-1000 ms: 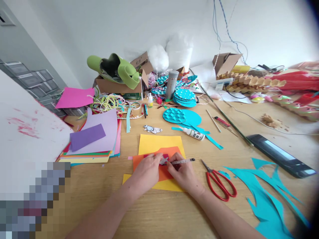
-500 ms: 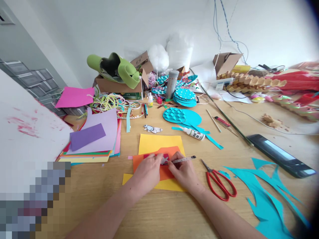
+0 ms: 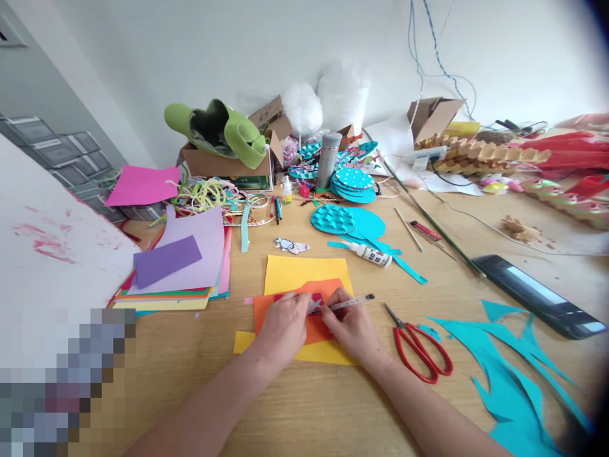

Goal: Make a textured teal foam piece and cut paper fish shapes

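My left hand (image 3: 281, 329) presses down on a small paper cutout (image 3: 314, 307) that lies on a dark pink scrap on an orange sheet (image 3: 318, 328). Under the orange sheet lie two yellow sheets (image 3: 307, 273). A thin pen (image 3: 353, 302) is gripped in my right hand (image 3: 351, 330), its tip at the cutout's edge and its far end pointing right. Both hands sit close together near the table's front middle.
Red-handled scissors (image 3: 419, 346) lie right of my right hand, with teal paper offcuts (image 3: 511, 374) beyond. A glue bottle (image 3: 373, 255), teal paper discs (image 3: 347, 223), a black tablet (image 3: 537, 295), a stack of coloured paper (image 3: 183, 260) and cardboard boxes (image 3: 223, 162) crowd the wooden table.
The hands stay on the cutout; the pen's far end has lifted slightly and the view has shifted a little.
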The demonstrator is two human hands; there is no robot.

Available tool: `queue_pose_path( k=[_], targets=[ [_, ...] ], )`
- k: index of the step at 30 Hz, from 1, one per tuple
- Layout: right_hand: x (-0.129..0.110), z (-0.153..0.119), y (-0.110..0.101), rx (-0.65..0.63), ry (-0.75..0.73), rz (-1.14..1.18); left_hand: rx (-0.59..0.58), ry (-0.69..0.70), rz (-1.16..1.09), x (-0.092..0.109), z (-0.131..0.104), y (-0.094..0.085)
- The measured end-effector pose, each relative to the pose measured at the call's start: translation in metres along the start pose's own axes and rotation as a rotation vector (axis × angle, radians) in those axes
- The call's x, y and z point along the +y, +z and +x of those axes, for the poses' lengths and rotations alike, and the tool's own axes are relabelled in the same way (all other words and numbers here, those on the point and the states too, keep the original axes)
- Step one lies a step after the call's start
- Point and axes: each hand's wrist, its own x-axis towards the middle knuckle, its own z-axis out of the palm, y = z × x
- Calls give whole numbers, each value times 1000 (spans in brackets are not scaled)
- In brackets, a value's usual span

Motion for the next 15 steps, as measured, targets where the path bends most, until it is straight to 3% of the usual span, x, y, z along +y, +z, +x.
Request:
queue_pose_path(
  k=[7, 15],
  targets=[
    [2, 1, 0, -8, 20, 20, 78, 1, 32, -2, 1, 10],
    [3, 0, -1, -6, 32, 38, 91, 9, 48, -1, 2, 10]
  ],
)
